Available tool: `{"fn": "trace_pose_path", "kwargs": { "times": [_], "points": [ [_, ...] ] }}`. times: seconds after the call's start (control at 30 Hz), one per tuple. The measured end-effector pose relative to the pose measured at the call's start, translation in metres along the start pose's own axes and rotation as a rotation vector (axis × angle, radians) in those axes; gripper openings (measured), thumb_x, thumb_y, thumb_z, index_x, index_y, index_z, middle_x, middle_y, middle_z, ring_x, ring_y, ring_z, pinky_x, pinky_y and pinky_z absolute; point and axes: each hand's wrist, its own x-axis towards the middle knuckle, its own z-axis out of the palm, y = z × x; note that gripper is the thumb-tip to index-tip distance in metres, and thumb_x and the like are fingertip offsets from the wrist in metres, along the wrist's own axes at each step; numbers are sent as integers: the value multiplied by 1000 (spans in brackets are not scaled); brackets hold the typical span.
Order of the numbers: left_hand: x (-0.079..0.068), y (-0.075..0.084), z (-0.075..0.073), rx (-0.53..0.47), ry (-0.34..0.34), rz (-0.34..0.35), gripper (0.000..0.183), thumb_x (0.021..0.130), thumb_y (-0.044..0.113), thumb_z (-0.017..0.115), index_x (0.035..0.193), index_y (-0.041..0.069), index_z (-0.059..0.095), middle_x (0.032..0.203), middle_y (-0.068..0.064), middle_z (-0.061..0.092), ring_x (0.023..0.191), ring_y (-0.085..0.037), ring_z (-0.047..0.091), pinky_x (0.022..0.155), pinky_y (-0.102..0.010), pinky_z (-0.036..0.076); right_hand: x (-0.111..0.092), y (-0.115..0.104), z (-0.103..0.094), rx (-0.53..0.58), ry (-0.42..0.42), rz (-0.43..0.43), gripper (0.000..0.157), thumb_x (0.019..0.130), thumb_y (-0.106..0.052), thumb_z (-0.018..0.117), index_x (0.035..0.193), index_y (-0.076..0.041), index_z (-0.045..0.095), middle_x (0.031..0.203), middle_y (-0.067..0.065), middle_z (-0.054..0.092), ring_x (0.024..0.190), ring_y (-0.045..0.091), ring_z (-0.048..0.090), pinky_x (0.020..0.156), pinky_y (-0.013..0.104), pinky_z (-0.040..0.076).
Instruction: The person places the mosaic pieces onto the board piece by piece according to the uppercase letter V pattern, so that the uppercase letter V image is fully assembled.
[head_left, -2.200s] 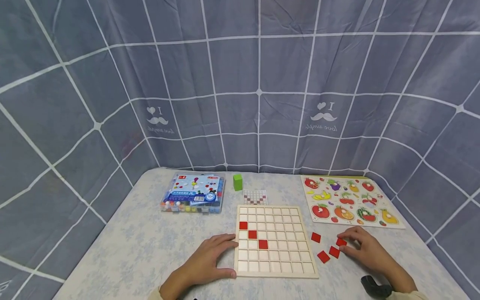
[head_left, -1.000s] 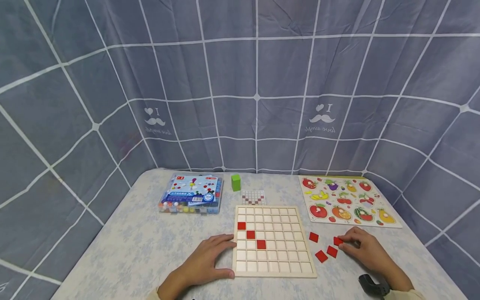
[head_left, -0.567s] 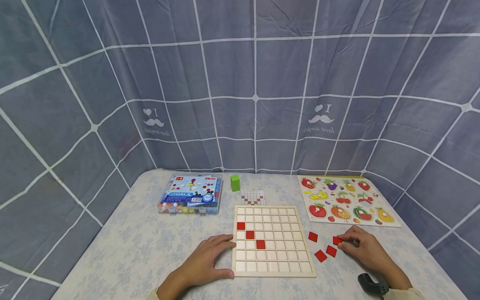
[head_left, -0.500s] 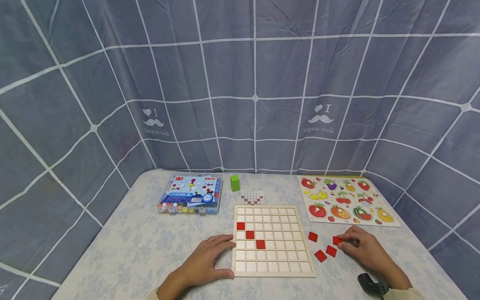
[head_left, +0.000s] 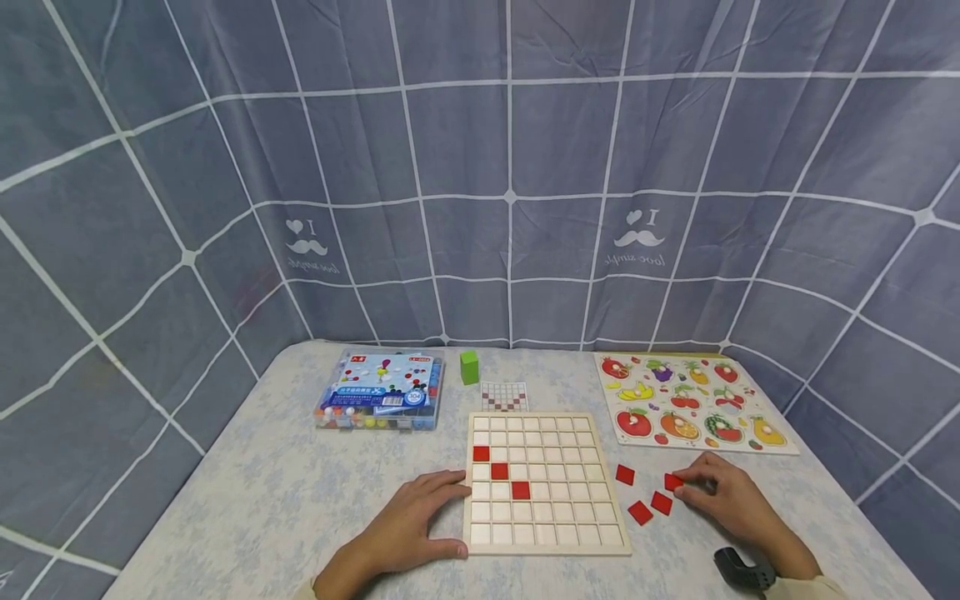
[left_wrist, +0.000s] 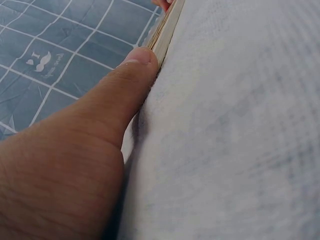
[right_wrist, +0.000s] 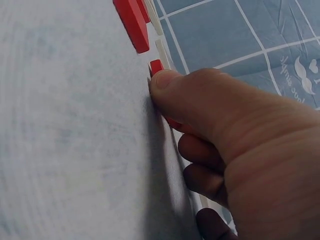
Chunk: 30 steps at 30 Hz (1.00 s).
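Rests the left hand (head_left: pixel 408 517) spread beside a wooden grid board (head_left: pixel 566 510), touching its left edge with thumb and fingertips. Pinches a red square tile (head_left: pixel 672 482) between thumb and fingers of the right hand (head_left: pixel 723 492). Has three loose red tiles (head_left: pixel 641 512) between the right hand and the board, and three inset red tiles (head_left: pixel 498 472) diagonally in cells right of the left hand. Includes a molecular-model box (head_left: pixel 378 387) beyond the left hand and a fruit puzzle board (head_left: pixel 703 410) beyond the right.
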Motion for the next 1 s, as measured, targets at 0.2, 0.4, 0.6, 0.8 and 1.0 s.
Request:
{"fn": "trace_pose_path", "kwargs": {
  "times": [0.2, 0.4, 0.6, 0.8, 1.0],
  "points": [
    [-2, -1, 1, 3, 14, 17, 72, 86, 70, 65, 143, 27, 56, 154, 4, 44, 140, -25, 41, 103, -61, 37, 1, 3, 3, -1, 0, 3, 22, 82, -15, 85, 102, -10, 80, 86, -6, 55, 75, 9, 44, 63, 26, 39],
    [-2, -2, 2, 15, 13, 19, 73, 86, 71, 64, 144, 28, 55, 154, 4, 44, 139, -25, 41, 103, -60, 37, 0, 3, 5, 5, 21, -17, 22, 80, -14, 86, 101, -10, 80, 84, -6, 54, 74, 9, 44, 62, 26, 38],
    [0, -2, 2, 21, 6, 16, 73, 86, 72, 63, 144, 29, 54, 154, 6, 44, 140, -24, 41, 104, -60, 37, 2, -1, 2, 3, 63, -42, 24, 79, -16, 88, 100, -9, 80, 83, -5, 53, 74, 9, 45, 62, 25, 40],
    [0, -2, 2, 15, 3, 17, 72, 86, 71, 63, 144, 29, 55, 154, 6, 44, 140, -24, 41, 104, -60, 37, 6, -18, 4, 65, 61, -85, 22, 80, -18, 88, 99, -11, 79, 85, -6, 54, 76, 6, 49, 66, 24, 46],
    [0, -1, 2, 24, -8, 5, 73, 86, 72, 62, 144, 28, 55, 154, 5, 44, 140, -24, 41, 105, -59, 37, 17, -52, 17, 143, -8, -190, 19, 83, -19, 86, 100, -16, 79, 87, -9, 58, 80, 6, 56, 72, 26, 54]
  ]
}}
